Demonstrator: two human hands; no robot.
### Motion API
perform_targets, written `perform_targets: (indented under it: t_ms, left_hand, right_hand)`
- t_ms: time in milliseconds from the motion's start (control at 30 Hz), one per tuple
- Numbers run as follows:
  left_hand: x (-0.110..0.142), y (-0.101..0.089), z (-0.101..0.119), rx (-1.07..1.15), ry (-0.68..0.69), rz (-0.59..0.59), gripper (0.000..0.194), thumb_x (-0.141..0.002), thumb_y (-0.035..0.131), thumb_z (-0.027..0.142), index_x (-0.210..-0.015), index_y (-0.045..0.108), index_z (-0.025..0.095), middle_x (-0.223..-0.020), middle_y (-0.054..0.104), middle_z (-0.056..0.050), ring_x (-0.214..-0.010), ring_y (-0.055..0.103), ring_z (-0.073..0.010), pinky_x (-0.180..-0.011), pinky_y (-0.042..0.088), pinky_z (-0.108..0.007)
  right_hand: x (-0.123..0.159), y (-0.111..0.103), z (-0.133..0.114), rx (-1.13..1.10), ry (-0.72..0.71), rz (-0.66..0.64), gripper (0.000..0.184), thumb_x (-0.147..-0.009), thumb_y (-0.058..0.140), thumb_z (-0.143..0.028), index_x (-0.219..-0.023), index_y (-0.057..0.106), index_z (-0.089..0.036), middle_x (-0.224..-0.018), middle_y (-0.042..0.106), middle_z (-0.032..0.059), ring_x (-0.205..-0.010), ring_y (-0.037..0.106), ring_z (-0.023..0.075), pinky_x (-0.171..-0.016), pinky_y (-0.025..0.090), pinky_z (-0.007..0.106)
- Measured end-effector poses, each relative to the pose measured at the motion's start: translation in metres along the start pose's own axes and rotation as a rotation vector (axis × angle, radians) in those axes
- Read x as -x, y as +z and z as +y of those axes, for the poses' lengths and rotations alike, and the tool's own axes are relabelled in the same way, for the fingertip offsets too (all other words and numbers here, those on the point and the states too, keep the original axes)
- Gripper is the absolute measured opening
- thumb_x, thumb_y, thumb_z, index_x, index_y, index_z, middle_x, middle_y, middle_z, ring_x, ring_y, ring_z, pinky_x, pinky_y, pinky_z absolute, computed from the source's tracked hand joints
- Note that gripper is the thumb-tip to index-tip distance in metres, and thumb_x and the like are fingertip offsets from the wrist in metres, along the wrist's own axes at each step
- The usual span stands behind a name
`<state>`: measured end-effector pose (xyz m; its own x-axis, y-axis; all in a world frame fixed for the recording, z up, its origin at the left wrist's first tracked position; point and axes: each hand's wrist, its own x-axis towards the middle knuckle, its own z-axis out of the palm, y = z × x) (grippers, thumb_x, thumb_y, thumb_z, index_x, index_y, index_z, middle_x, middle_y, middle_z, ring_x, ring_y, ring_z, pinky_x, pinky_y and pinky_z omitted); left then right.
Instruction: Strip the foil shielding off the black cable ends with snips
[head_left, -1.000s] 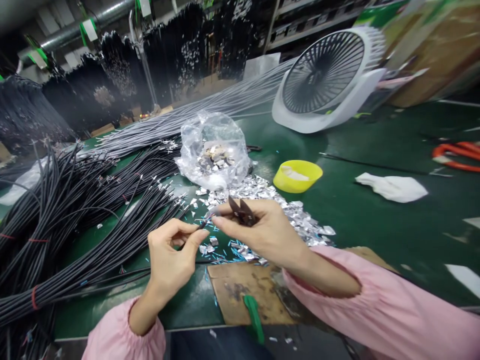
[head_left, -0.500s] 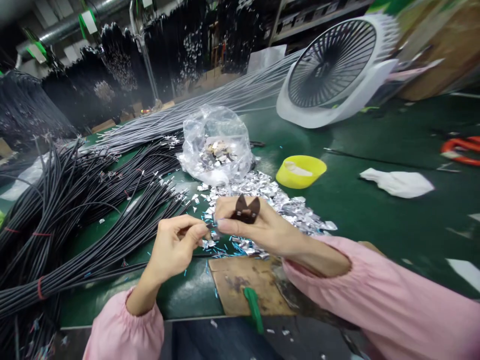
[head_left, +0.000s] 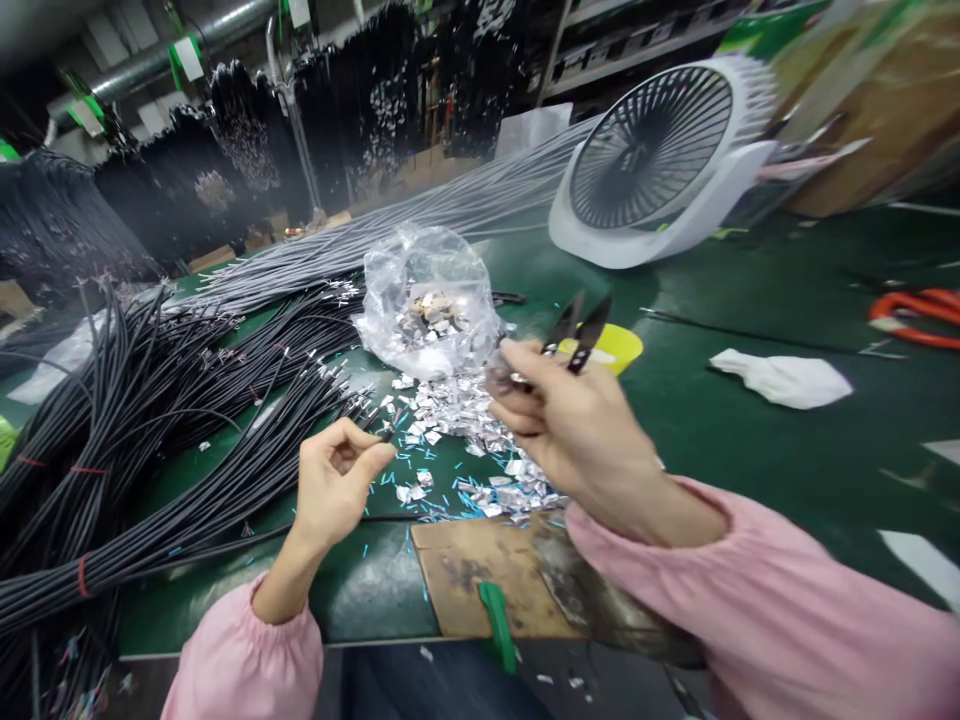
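Observation:
My left hand (head_left: 335, 478) is closed in a pinch on the end of a thin black cable (head_left: 387, 435), whose tip peeks out past the thumb. To its right and higher, my right hand (head_left: 581, 420) grips thread snips (head_left: 581, 335); their two dark blades stick up, spread apart, in front of a yellow ring-shaped container. Foil scraps (head_left: 465, 410) and short blue wire bits (head_left: 450, 490) lie on the green table between and below the hands. Bundles of black cables (head_left: 255, 490), some tied with red bands, lie left of my left hand.
Behind the hands sits a clear plastic bag (head_left: 427, 300) with scraps inside. A white fan (head_left: 652, 170) stands at the back right. The yellow container (head_left: 626, 350), a crumpled white item (head_left: 780, 378) and orange-handled scissors (head_left: 915, 315) lie rightward. A brown board (head_left: 457, 560) with a green strip is at the front edge.
My right hand has moved away from my left, up and to the right, and the snips' blades have swung upright. My left hand has shifted slightly left, still pinching the cable end.

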<state>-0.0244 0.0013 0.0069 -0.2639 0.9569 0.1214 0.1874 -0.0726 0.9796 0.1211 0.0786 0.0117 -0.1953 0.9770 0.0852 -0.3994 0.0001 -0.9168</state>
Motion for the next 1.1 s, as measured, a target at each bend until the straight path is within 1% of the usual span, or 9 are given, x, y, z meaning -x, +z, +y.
perform_targets:
  t_ms: [200,367,433,533,600,767,833,967,1100]
  left_hand:
    - [0.004,0.003,-0.001,-0.031,0.001,0.024,0.022,-0.067,0.068,0.027,-0.057,0.053,0.014,-0.053,0.048,0.004,-0.050,0.040,-0.0064,-0.048,0.032,-0.018]
    - [0.004,0.004,0.003,-0.091,-0.049,-0.065,0.025,-0.074,0.061,0.033,-0.060,0.056,0.013,-0.052,0.047,0.003,-0.048,0.039,-0.0067,-0.044,0.029,-0.019]
    - [0.004,0.004,0.006,-0.084,-0.054,-0.117,0.031,-0.077,0.057,0.037,-0.057,0.055,0.013,-0.051,0.045,0.003,-0.046,0.036,-0.0061,-0.043,0.027,-0.019]
    - [0.005,0.003,0.008,0.029,-0.080,-0.196,0.036,-0.079,0.055,0.041,-0.055,0.050,0.014,-0.049,0.042,0.004,-0.043,0.033,-0.0048,-0.040,0.025,-0.018]
    - [0.007,0.004,0.006,0.093,-0.093,-0.181,0.033,-0.076,0.059,0.039,-0.056,0.048,0.015,-0.049,0.042,0.005,-0.041,0.034,-0.0044,-0.040,0.027,-0.018]
    - [0.012,0.012,-0.003,0.071,-0.133,-0.013,0.028,-0.070,0.066,0.030,-0.058,0.045,0.015,-0.048,0.043,0.006,-0.042,0.036,-0.0041,-0.041,0.028,-0.017]
    - [0.014,0.014,-0.003,0.053,-0.150,0.021,0.030,-0.070,0.066,0.032,-0.057,0.045,0.015,-0.047,0.043,0.006,-0.042,0.034,-0.0041,-0.040,0.026,-0.016]
    - [0.016,0.013,-0.002,0.028,-0.160,0.082,0.032,-0.072,0.064,0.038,-0.057,0.047,0.015,-0.046,0.044,0.005,-0.040,0.036,-0.0048,-0.039,0.028,-0.017]
    - [0.015,0.010,-0.001,0.028,-0.132,0.071,0.034,-0.071,0.066,0.041,-0.057,0.049,0.015,-0.047,0.047,0.004,-0.041,0.038,-0.0057,-0.040,0.031,-0.019]
  right_hand:
    - [0.007,0.007,0.008,0.634,-0.385,-0.312,0.043,-0.083,0.050,-0.047,-0.053,0.048,-0.016,-0.048,0.037,-0.0040,-0.046,0.033,0.0063,-0.042,0.026,0.021]
    - [0.013,0.004,0.011,0.826,-0.794,-0.310,0.023,-0.083,0.047,-0.016,-0.061,0.055,-0.015,-0.059,0.052,0.0016,-0.053,0.043,0.0084,-0.049,0.032,0.022]
    - [0.013,0.003,0.010,0.780,-0.736,-0.287,0.024,-0.083,0.048,-0.020,-0.060,0.053,-0.015,-0.057,0.050,0.0008,-0.051,0.042,0.0084,-0.047,0.031,0.022]
    - [0.013,0.005,0.009,0.546,-0.388,-0.372,0.039,-0.087,0.046,-0.042,-0.056,0.042,-0.018,-0.047,0.037,-0.0051,-0.041,0.033,0.0067,-0.041,0.028,0.021]
    - [0.012,0.006,0.009,0.479,-0.295,-0.433,0.043,-0.088,0.042,-0.048,-0.056,0.039,-0.019,-0.044,0.032,-0.0069,-0.038,0.030,0.0059,-0.038,0.026,0.020]
    - [0.013,0.002,0.012,0.978,-1.003,-0.194,0.029,-0.087,0.050,-0.021,-0.058,0.054,-0.015,-0.050,0.049,-0.0008,-0.046,0.041,0.0075,-0.045,0.029,0.022]
    - [0.013,-0.001,0.011,1.126,-1.180,-0.115,0.026,-0.086,0.048,-0.016,-0.062,0.057,-0.015,-0.053,0.052,0.0010,-0.047,0.043,0.0086,-0.045,0.030,0.022]
    - [0.012,-0.002,0.006,1.055,-1.046,0.111,0.021,-0.086,0.047,-0.014,-0.068,0.057,-0.017,-0.057,0.055,0.0030,-0.051,0.046,0.0104,-0.047,0.033,0.023]
    - [0.010,0.001,0.003,0.890,-0.790,-0.193,0.020,-0.086,0.049,-0.023,-0.069,0.057,-0.017,-0.060,0.056,0.0021,-0.052,0.047,0.0103,-0.049,0.035,0.024]
